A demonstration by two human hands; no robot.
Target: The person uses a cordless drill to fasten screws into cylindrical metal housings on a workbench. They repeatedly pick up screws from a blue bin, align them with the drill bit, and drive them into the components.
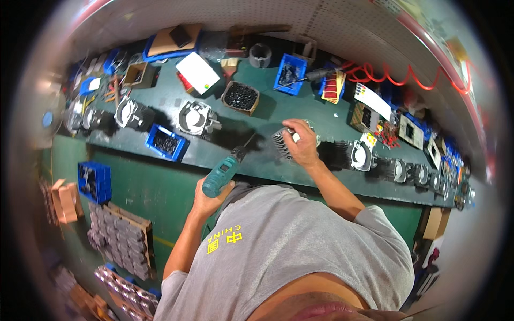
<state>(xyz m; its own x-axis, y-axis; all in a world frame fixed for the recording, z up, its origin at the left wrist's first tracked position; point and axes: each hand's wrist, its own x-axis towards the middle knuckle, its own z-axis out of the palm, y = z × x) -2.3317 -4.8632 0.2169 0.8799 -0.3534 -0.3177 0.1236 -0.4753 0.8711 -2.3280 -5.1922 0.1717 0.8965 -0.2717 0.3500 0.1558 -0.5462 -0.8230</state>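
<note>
At the near edge of the table (267, 101), left of its middle, a green power screwdriver (220, 175) is gripped in the left hand (210, 201), the fingers wrapped around its rear end. Its long axis is set obliquely, the bit directed away from the body and to the right, over the table. A little farther in, a finned metal part (281, 146) is grasped by the right hand (304, 145) from above, and much of it is hidden. The part lies to the right of the bit's tip, near but apart from it; the right hand is the nearer one, being on it, while the left is kept back by the tool's length. The part's own long axis cannot be told.

Along the near edge, a blue bin (159, 152) of dark pieces is placed to the left, and a metal housing (360, 156) to the right. Farther in, another housing (194, 119) is seen at left. Toward the far edge, a cardboard box (243, 111) of black pieces is set.
</note>
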